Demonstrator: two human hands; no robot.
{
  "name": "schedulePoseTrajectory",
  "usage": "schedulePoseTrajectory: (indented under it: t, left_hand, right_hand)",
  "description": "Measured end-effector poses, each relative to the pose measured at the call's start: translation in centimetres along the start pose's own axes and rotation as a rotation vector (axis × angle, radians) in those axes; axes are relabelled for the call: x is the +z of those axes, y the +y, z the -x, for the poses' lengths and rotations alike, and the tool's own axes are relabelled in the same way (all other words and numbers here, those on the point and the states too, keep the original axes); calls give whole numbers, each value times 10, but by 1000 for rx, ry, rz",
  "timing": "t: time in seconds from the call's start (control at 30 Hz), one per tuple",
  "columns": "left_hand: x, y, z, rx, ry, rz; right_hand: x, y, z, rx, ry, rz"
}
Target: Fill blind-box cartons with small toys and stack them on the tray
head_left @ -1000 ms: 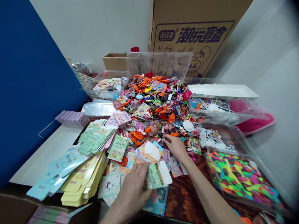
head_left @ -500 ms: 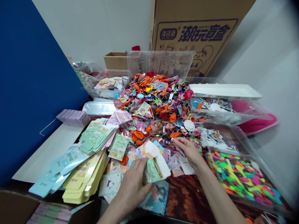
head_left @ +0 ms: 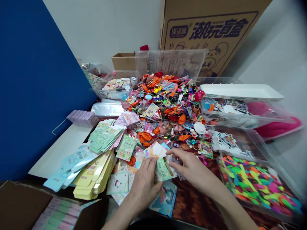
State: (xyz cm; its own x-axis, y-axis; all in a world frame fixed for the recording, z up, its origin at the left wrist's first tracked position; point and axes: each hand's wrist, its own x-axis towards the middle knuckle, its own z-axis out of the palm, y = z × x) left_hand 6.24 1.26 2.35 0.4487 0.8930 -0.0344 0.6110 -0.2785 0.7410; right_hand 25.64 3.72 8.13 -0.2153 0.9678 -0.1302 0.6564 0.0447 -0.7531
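The green carton (head_left: 163, 169) sits low over the near part of the tabletop (head_left: 195, 201), directly between the 2 hands. Its long axis runs from near-left to far-right. The left hand (head_left: 144, 187) clasps its near-left end, fingers on top and thumb at the side, a close grip on the carton. The right hand (head_left: 192, 169) meets the far-right, open end with its fingertips drawn narrow; what they pinch is hidden. Both hands touch the carton, so neither is nearer. A heap of balloons and trinkets (head_left: 168, 105) lies beyond, and flat yellow cartons (head_left: 96, 179) lie to the left.
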Motion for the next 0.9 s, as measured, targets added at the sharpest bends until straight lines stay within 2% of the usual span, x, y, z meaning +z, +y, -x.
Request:
schedulePoseTrajectory:
  t: [0.13, 0.27, 0.43, 0.53, 0.6, 0.7, 0.8, 0.9]
  left_hand:
    - [2, -1, 0, -3, 24, 16]
    - [5, -1, -2, 17, 22, 45]
    - [10, 0, -5, 42, 14, 126]
    - [12, -7, -4, 24, 16, 157]
    - [13, -12, -3, 10, 29, 150]
    - [12, -16, 0, -23, 34, 128]
    - [13, -15, 4, -38, 3, 129]
    - [16, -15, 8, -4, -30, 131]
  right_hand:
    - [0, 6, 1, -14, 34, -153]
    - [3, 9, 7, 6, 210, -258]
    - [3, 0, 40, -88, 322, -194]
    - [-8, 11, 62, 30, 357, -192]
    - [-27, 35, 71, 147, 401, -172]
    - [-75, 92, 69, 293, 541, -79]
    - [-128, 151, 50, 459, 678, 74]
    - [-162, 189, 26, 548, 688, 191]
